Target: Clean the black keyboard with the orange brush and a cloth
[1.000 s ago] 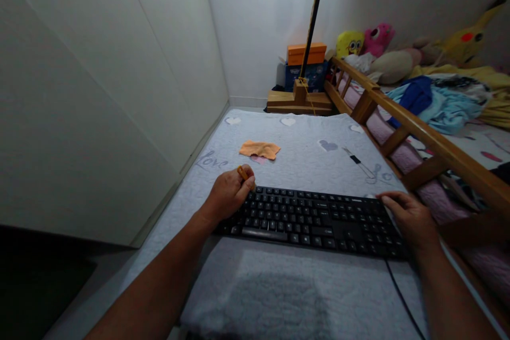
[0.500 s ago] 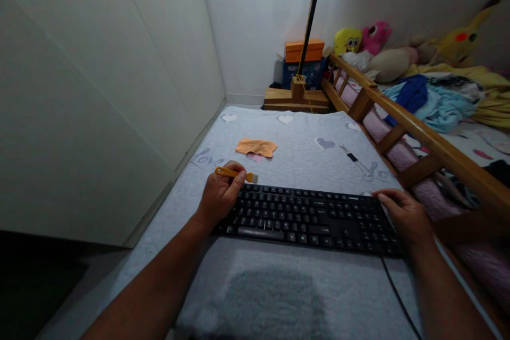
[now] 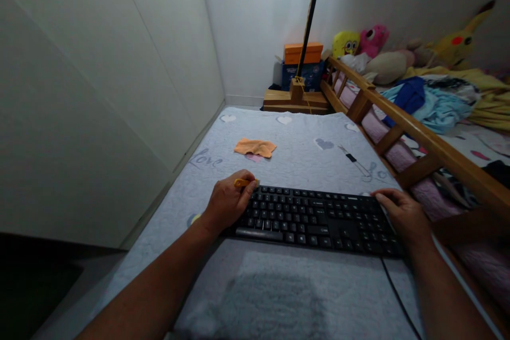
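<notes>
A black keyboard point(image 3: 303, 218) lies flat on a grey-blue bed cover, its cable running off toward me at the lower right. My left hand point(image 3: 229, 199) is closed around a small yellow-handled brush point(image 3: 241, 183), over the keyboard's upper left corner. The brush's pale bristle end is mostly hidden by my thumb and seems to be at the top edge of the keys. At the other end, my right hand point(image 3: 402, 215) grips the keyboard's upper right corner between thumb and fingers.
Beyond the keyboard lie an orange cloth point(image 3: 255, 147) and thin metal tweezers-like tools with a black clip point(image 3: 351, 158). A wooden bed rail point(image 3: 434, 133) runs along the right, a white cabinet point(image 3: 99, 90) along the left. A wooden stand point(image 3: 297, 96) is at the far end.
My left hand has moved right along the keyboard's top edge with the brush, whose bristles are now mostly covered. My right hand stays on the corner.
</notes>
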Demonstrator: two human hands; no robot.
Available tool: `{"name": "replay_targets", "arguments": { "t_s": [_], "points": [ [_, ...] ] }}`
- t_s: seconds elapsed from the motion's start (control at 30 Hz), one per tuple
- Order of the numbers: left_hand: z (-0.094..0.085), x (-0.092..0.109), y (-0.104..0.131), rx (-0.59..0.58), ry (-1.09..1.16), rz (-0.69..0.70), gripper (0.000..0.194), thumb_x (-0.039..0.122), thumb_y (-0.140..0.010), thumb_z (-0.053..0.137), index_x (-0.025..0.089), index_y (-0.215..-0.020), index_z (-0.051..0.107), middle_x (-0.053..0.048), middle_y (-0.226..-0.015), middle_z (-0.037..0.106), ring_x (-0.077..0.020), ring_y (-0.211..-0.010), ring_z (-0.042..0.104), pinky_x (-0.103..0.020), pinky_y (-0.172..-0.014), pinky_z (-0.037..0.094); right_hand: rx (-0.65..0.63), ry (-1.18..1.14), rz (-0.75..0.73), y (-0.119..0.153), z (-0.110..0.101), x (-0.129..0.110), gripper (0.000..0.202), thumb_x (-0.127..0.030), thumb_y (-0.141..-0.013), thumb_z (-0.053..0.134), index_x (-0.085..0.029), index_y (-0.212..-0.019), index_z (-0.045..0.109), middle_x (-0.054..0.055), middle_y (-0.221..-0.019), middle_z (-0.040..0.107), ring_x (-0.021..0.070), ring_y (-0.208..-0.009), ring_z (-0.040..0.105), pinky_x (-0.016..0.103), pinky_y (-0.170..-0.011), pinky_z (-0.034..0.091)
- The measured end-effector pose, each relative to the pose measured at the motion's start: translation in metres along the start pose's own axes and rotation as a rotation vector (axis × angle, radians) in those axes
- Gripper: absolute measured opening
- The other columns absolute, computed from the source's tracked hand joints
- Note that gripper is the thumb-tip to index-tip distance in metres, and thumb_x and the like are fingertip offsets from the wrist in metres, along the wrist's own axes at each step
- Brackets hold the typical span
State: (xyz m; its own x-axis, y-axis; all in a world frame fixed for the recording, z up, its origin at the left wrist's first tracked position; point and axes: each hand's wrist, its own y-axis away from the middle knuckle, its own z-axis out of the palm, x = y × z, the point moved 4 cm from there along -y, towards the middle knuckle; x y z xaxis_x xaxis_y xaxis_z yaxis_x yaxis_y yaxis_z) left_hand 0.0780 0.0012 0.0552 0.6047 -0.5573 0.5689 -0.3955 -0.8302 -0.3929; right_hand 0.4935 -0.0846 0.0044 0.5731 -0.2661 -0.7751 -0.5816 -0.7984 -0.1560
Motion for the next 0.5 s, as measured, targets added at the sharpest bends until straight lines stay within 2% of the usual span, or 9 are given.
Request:
{"name": "replay_targets", "arguments": {
  "t_s": [0.13, 0.27, 0.5],
  "points": [
    [-0.001, 0.001, 0.0, -0.058, -0.075, 0.023, 0.021, 0.03, -0.096, 0.043, 0.021, -0.082, 0.056, 0.001, -0.072, 0.064, -0.0159, -0.066, 0.061, -0.028, -0.065, 0.042, -0.004, 0.008, 0.001, -0.001, 0.0, 0.002, 0.029, -0.047, -0.067, 0.06, -0.021, -0.075, 0.071, 0.007, -0.079, 0.073, 0.0282, -0.081, 0.067, 0.037, -0.075, 0.051],
    [-0.004, 0.0, 0.001, -0.088, -0.001, 0.025, 0.024, 0.03, -0.096, 0.042, 0.02, -0.078, 0.054, 0.001, -0.066, 0.06, -0.0155, -0.063, 0.059, -0.028, -0.063, 0.04, -0.015, 0.0, -0.015, -0.001, 0.0, 0.005, 0.029, -0.047, -0.069, 0.061, -0.021, -0.075, 0.07, 0.007, -0.079, 0.073, 0.0282, -0.082, 0.067, 0.037, -0.075, 0.051],
    [-0.011, -0.005, 0.002, 0.054, 0.164, -0.039, 0.024, 0.029, -0.095, 0.045, 0.019, -0.076, 0.054, 0.003, -0.065, 0.054, -0.013, -0.061, 0.055, -0.026, -0.063, 0.04, -0.006, 0.03, -0.025, 0.001, 0.0, 0.004, 0.028, -0.047, -0.071, 0.06, -0.021, -0.076, 0.07, 0.006, -0.078, 0.073, 0.027, -0.079, 0.066, 0.035, -0.071, 0.051]
  ]
}}
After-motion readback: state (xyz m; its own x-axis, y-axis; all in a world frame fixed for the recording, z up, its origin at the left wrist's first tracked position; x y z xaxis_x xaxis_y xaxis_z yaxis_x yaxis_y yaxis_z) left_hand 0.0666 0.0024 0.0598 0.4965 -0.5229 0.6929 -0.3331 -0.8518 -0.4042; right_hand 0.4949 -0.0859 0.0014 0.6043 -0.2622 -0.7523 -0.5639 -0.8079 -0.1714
